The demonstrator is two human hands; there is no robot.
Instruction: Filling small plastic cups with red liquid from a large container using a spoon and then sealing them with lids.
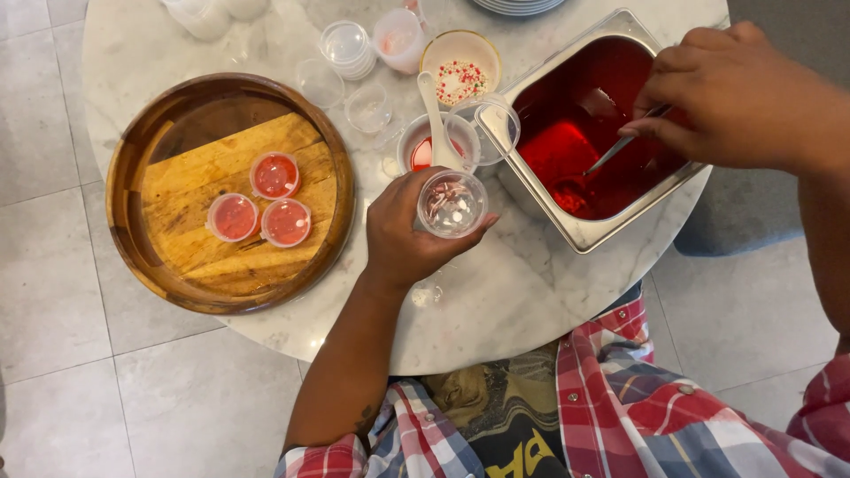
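The person's left hand (pixel 403 232) is closed around a small clear plastic cup (pixel 452 204) at the centre of the frame, fingers wrapped about its wall; a few pink and white bits lie in its bottom. The right hand (pixel 739 93), at the upper right, pinches the handle of a metal spoon (pixel 620 150) whose bowl dips into the red liquid in a rectangular steel pan (pixel 589 232).

The step in hand looks like scooping red liquid for the held cup. The next move would call for a level spoon carried over the pan's near rim to the cup's narrow mouth without dripping.

At the left sits a round wooden tray (pixel 133 221) holding three lidded cups of red liquid (pixel 266 199). Near the top centre stand a bowl of sprinkles (pixel 460 75) and spare clear cups (pixel 347 46). All rests on a round white marble table (pixel 496 301) over a pale grey tiled floor (pixel 53 292).
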